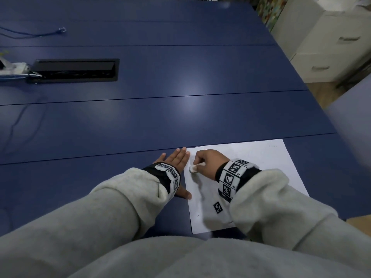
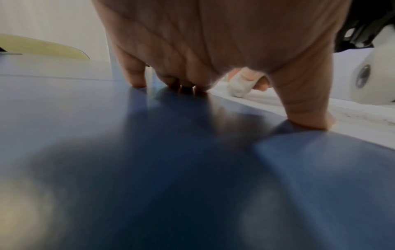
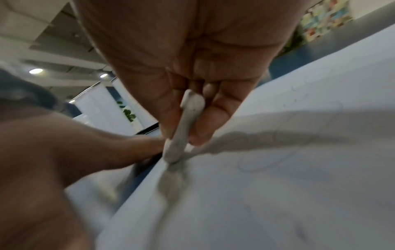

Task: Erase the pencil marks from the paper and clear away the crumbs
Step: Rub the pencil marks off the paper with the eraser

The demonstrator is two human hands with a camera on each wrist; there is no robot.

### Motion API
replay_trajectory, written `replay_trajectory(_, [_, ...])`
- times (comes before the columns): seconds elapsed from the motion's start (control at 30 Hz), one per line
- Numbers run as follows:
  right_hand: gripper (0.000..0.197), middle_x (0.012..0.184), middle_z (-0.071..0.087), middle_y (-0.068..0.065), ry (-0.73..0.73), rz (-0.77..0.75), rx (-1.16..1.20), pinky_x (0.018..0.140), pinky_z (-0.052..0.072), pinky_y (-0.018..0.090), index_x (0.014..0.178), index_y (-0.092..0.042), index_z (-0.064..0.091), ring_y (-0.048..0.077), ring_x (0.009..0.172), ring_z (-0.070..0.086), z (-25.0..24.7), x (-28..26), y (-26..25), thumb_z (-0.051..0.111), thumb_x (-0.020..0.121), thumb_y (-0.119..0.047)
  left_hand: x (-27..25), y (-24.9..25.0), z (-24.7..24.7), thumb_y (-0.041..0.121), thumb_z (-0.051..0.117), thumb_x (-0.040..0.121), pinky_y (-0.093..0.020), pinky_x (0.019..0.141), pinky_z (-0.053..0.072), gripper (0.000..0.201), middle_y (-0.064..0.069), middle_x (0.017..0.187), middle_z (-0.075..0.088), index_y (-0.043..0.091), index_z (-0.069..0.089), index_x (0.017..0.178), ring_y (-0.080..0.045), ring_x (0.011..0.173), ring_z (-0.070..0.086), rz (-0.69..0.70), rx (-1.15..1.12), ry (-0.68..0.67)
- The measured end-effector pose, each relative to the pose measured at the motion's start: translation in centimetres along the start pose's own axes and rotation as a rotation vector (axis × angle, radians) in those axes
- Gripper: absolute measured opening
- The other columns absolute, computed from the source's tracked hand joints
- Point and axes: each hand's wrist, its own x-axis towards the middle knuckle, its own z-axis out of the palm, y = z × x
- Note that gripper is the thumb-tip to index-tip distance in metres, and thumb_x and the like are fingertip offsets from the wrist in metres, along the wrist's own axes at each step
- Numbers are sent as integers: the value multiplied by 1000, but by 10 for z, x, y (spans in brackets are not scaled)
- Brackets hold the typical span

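A white sheet of paper (image 1: 261, 169) lies on the blue table (image 1: 140, 117) at the near right, with faint pencil loops (image 3: 267, 162) on it. My right hand (image 1: 202, 161) pinches a white eraser (image 1: 194, 167) between thumb and fingers, its lower end pressed on the paper near the left edge; the eraser (image 3: 183, 128) stands almost upright in the right wrist view. My left hand (image 1: 176, 159) lies flat with straight fingers on the table just left of the paper, thumb (image 2: 307, 110) at the paper's edge. The eraser (image 2: 239, 84) shows beyond it.
A black cable tray opening (image 1: 74, 70) is set into the table at the far left, with a white device (image 1: 14, 70) beside it. A cable with a plug (image 1: 60, 30) lies at the far left back. White drawer cabinets (image 1: 331, 47) stand beyond the table's right edge.
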Motion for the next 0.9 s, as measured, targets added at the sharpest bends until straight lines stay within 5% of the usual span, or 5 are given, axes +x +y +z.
replay_trajectory(0.13, [12, 89, 66, -2, -181, -63, -133, 79, 47, 27, 75, -25, 57, 16, 86, 61, 8, -13, 1, 66, 83, -28, 0, 0, 0, 83, 58, 63, -42, 115, -11, 135, 3, 154, -32, 19, -26, 147, -13, 143, -25, -5, 2, -17])
replay_trajectory(0.37, [8, 89, 62, -6, -73, -40, -48, 79, 46, 26, 80, -25, 58, 14, 86, 58, 8, -6, -1, 65, 84, -27, 0, 0, -2, 82, 58, 63, -42, 115, -11, 135, 3, 155, -32, 19, -26, 148, -13, 143, -25, -2, -4, -12])
replay_trajectory(0.53, [13, 83, 66, -4, -202, -7, -38, 76, 49, 29, 76, -21, 64, 12, 78, 60, 3, -18, 11, 73, 78, -31, -2, 1, -2, 82, 59, 64, -42, 115, -11, 134, 3, 155, -31, 20, -25, 148, -13, 144, -24, -11, -9, -17])
replay_trajectory(0.73, [20, 57, 57, -7, 180, 123, 457, 52, 43, 15, 71, -15, 54, 10, 51, 51, -20, -20, 35, 71, 82, -13, -7, 7, -9, 76, 62, 68, -44, 117, -9, 131, 3, 155, -31, 19, -24, 148, -14, 144, -23, -25, -19, -37])
replay_trajectory(0.9, [21, 58, 59, -4, 221, 187, 478, 60, 44, 21, 72, -14, 56, 10, 53, 53, -16, -39, 60, 74, 80, -22, -11, 11, -19, 69, 62, 75, -42, 119, -5, 124, 2, 157, -27, 17, -21, 150, -15, 146, -19, -34, -26, -62])
